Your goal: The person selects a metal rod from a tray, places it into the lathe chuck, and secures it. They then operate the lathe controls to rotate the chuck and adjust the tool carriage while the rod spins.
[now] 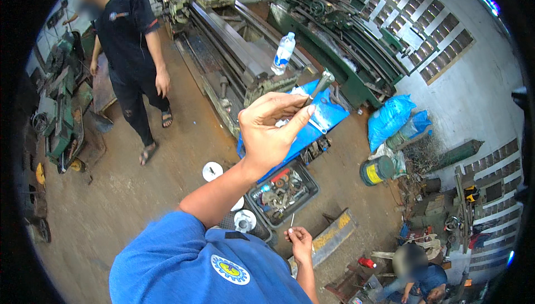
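Raised in front of me, my left hand [276,128] pinches a short metal shaft piece [322,83] between thumb and fingers. Its wider end points up and to the right; its exact kind is unclear. Lower down, close to my body, my right hand [301,241] is closed on a thin, light-coloured rod [292,220] that sticks upward. Behind my left hand lies a blue sheet [336,113] with small items on it. Below it, a black crate [313,188] holds loose metal parts and tools, beside the right hand.
Lathes stand ahead, one with a water bottle [283,53] on it. At left a co-worker [131,42] in dark clothes stands near a green machine [61,120]. Blue bags [390,116] and a dark green bucket [377,170] are at right; another person [429,279] is low at right.
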Available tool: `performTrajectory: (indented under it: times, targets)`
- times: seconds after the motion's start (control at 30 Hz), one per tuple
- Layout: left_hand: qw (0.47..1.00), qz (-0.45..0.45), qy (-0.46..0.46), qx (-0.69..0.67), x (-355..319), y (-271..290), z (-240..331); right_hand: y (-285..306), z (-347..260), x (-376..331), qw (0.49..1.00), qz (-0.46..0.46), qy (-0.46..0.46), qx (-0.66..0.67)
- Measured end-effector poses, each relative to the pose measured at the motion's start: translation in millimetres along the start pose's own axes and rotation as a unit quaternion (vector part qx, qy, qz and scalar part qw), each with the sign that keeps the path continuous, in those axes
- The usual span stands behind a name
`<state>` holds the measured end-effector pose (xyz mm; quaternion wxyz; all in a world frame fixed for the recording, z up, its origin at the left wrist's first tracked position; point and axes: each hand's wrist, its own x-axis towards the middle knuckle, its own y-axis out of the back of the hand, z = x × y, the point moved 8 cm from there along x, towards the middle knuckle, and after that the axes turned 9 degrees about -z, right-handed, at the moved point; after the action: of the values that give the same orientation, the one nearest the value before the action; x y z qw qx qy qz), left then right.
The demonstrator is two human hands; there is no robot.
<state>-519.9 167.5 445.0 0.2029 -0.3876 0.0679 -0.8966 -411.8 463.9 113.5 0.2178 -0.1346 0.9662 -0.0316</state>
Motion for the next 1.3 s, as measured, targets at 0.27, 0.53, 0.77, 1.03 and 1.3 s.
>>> performTrajectory:
  times: [0.27,0.53,0.77,1.03,1.3]
  targets:
    - [0.998,0.014,0.046,-0.039,2,10,28,-10,6,1,1.000,-0.028,0.005,-0.004]
    - [0.999,0.003,0.017,-0.027,3,11,52,-8,11,0,0.999,-0.030,-0.003,0.018]
    - [1.000,-0.003,-0.019,-0.014,2,9,59,-6,10,-2,1.000,-0.029,-0.002,0.001]
    - [0.999,-0.016,-0.022,-0.036,4,2,53,-1,20,-3,1.000,-0.014,0.004,0.014]
    - [0.984,-0.057,0.114,-0.122,-3,-12,-8,6,19,-5,1.000,0.004,-0.003,0.002]
